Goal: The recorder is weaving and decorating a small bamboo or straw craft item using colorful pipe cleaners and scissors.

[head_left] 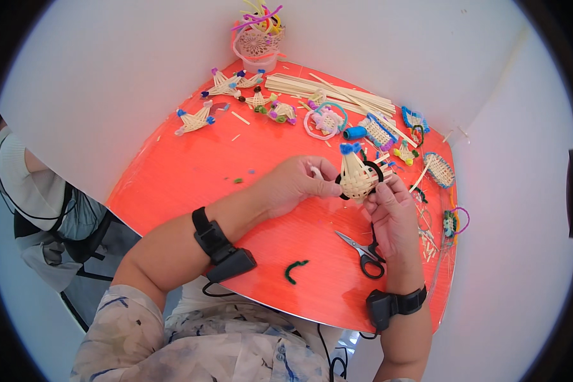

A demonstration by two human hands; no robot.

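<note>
Between my two hands is a small woven piece of pale flat strips [356, 180], with a blue fuzzy tip pointing away from me and a black band around its body. My left hand [302, 181] pinches its left side by the black band, thumb and fingers closed. On the other side my right hand [390, 207] grips the right edge, where loose strip ends stick out. Scissors with black handles [366, 253] lie partly spread on the table just below my right hand. A short dark green pipe cleaner [293, 272] rests closer to me.
Across the back of the red table [191, 162] lie a bundle of pale strips [331, 94] and several small woven pieces with coloured fuzzy tips [196, 119]. A pink basket of pipe cleaners [258, 48] stands in the far corner. Another person [35, 178] sits beyond the left partition.
</note>
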